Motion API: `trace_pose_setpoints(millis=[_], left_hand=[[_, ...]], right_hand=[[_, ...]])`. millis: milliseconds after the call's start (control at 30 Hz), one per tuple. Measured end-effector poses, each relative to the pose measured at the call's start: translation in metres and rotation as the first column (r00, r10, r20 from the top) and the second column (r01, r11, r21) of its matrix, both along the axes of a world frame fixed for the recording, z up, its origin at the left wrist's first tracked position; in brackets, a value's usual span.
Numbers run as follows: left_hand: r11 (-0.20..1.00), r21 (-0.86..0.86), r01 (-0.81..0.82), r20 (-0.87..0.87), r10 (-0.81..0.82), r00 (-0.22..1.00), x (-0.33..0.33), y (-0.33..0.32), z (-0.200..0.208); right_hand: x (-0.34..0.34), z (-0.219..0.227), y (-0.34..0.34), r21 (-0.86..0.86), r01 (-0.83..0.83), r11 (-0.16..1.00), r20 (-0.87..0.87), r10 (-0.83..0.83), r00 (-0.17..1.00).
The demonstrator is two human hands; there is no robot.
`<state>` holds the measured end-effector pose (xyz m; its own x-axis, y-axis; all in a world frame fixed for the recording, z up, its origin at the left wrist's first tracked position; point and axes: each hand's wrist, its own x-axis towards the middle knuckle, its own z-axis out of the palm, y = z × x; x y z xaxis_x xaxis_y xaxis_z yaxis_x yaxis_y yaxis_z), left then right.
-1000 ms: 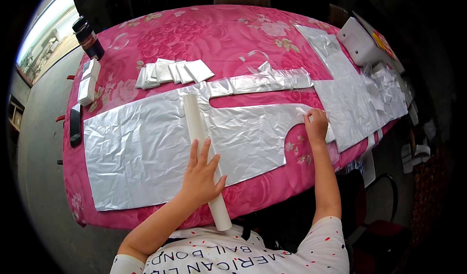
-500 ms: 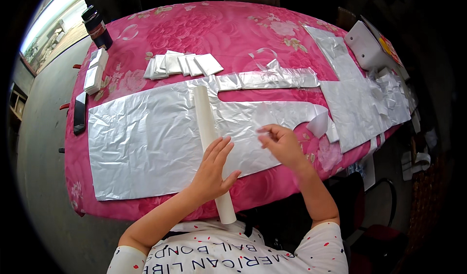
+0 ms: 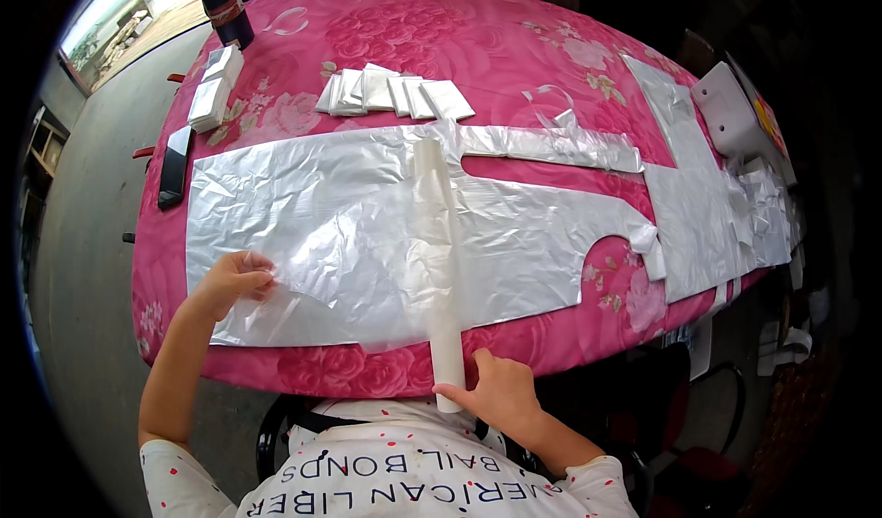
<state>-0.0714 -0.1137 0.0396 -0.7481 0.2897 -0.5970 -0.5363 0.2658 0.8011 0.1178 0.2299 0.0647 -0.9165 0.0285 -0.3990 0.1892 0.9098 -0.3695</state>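
Note:
A thin, see-through plastic film [image 3: 340,251] is stretched leftward from a pale tube [image 3: 442,279]. My left hand [image 3: 237,284] is closed on the film's edge in a pinch. The tube lies crosswise over a silvery-white plastic sheet [image 3: 514,233] shaped like an apron, and its near end sticks out past the table edge. By that end is my right hand [image 3: 501,391], thumb against the tube and index finger held apart from it. Some of its other fingers are hidden.
Folded white packets [image 3: 395,92] lie beyond the sheet on the pink flowered tablecloth [image 3: 514,58]. At left stand a dark bottle [image 3: 226,11], white stacks [image 3: 214,91] and a phone [image 3: 175,169]. More plastic sheets [image 3: 694,215] and a white box [image 3: 730,109] occupy the right.
My left hand has left the tube and gone left, now pinching film. My right hand has come down to the tube's near end. Film now spreads left of the tube. The view has shifted.

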Motion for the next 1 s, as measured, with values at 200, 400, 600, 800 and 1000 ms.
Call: trace_pose_setpoints(millis=[200, 400, 600, 800, 1000], left_hand=[[0.969, -0.199, 0.143, -0.007, -0.148, 0.989, -0.02, -0.028, 0.004], [0.939, -0.321, 0.12, -0.105, -0.161, 0.981, -0.033, -0.05, 0.014], [0.52, -0.777, -0.355, -0.619, -0.735, 0.278, -0.014, 0.002, 0.023], [0.898, -0.416, 0.142, -0.872, -0.439, 0.219, 0.035, 0.151, 0.004], [0.861, -0.487, 0.148, -0.814, -0.508, 0.281, 0.037, 0.206, -0.046]], right_hand=[[0.002, -0.011, -0.002, -0.278, 0.209, 0.938, 0.083, -0.193, 0.978], [0.007, -0.016, 0.01, -0.244, 0.225, 0.943, 0.073, -0.214, 0.974], [0.01, -0.012, 0.012, -0.263, 0.247, 0.933, 0.113, -0.225, 0.968], [0.006, -0.006, 0.013, -0.249, 0.244, 0.937, 0.174, -0.204, 0.963], [0.013, -0.011, 0.016, -0.298, 0.288, 0.91, 0.226, -0.225, 0.948]])
